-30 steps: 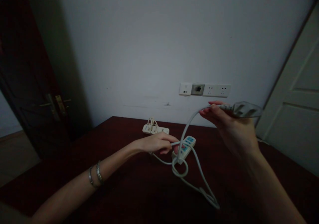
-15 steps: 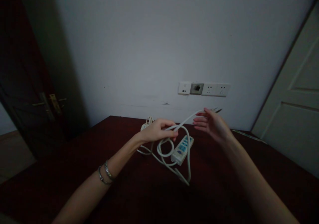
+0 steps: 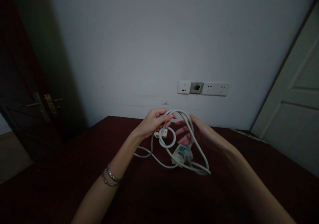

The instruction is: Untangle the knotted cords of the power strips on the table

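My left hand (image 3: 157,121) is closed around a bundle of white power cable (image 3: 196,141), raised above the dark red tabletop. Loops of the cable arch over to the right, and a small ring hangs under the fingers. Beside the loops, my right hand (image 3: 199,129) has its fingers apart and loosely curved behind the cable, near or touching it. A plug (image 3: 188,155) dangles at the cable's end, in front of a white power strip (image 3: 178,156) with blue sockets. Behind my left fingers sits a small white piece (image 3: 163,133), partly hidden.
The dark red tabletop (image 3: 119,190) reaches back to a pale wall bearing a row of wall sockets (image 3: 215,89). A dark door with a brass handle (image 3: 33,104) stands at the left. A pale panelled door (image 3: 294,84) is at the right.
My right hand has moved left and down, and its pinch on the cable's end has opened. The plug now hangs in front of the power strip. My left hand has risen slightly with the loops.
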{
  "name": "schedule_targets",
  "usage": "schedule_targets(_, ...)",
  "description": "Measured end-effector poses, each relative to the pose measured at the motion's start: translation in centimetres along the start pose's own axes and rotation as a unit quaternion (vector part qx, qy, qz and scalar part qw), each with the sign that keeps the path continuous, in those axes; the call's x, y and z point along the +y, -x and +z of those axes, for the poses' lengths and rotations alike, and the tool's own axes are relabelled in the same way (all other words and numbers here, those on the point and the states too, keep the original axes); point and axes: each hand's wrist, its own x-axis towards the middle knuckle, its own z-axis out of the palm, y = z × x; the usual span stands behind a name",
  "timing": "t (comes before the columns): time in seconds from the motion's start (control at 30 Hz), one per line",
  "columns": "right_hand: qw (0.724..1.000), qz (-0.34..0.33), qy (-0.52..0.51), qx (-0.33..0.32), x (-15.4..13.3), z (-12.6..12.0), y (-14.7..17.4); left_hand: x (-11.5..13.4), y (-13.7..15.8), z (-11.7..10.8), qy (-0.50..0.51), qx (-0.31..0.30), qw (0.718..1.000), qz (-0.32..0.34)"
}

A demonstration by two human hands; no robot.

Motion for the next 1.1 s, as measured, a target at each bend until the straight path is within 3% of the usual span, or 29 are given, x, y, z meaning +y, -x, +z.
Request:
schedule_targets(0.1, 0.998, -0.025, 0.058, 0.003, -0.4, 0.0, 0.6, 0.0, -0.2, -0.5, 0.001, 0.034, 0.999, -0.010)
schedule_targets(0.2, 0.971, -0.093, 0.219, 0.011, -0.1, -0.2, 0.9, 0.0, -0.4, -0.8, -0.009, 0.058, 0.998, -0.013)
schedule_targets(0.27, 0.957, -0.096, 0.275, 0.004, 0.2, -0.3, 0.8, 0.1, -0.3, -1.0, -0.011, 0.062, 0.998, -0.012)
schedule_targets(0.43, 0.975, -0.082, 0.209, 0.005, 0.9, -0.1, 0.1, 0.0, -0.4, -1.2, -0.010, 0.045, 0.999, -0.023)
schedule_targets(0.6, 0.982, -0.126, 0.111, 0.089, 0.4, 0.3, 0.1, -1.2, -1.2, -2.4, -0.031, 0.087, 0.995, -0.040)
schedule_targets(0.7, 0.985, -0.149, 0.058, 0.062, -0.1, 0.6, 0.6, -2.1, -1.7, -3.2, -0.080, 0.101, 0.991, -0.040)
schedule_targets(0.83, 0.996, -0.088, 0.013, 0.023, -0.5, 0.8, 1.3, -3.1, -2.2, -3.7, -0.160, 0.114, 0.980, -0.028)
schedule_targets(0.97, 0.991, -0.114, 0.071, 0.028, -0.5, 0.8, 1.2, -4.0, -2.6, -3.6, -0.157, 0.123, 0.979, -0.044)
schedule_targets(1.1, 0.965, -0.174, 0.185, 0.070, -0.1, 0.2, 0.4, -4.6, -2.8, -3.4, -0.134, 0.112, 0.980, -0.097)
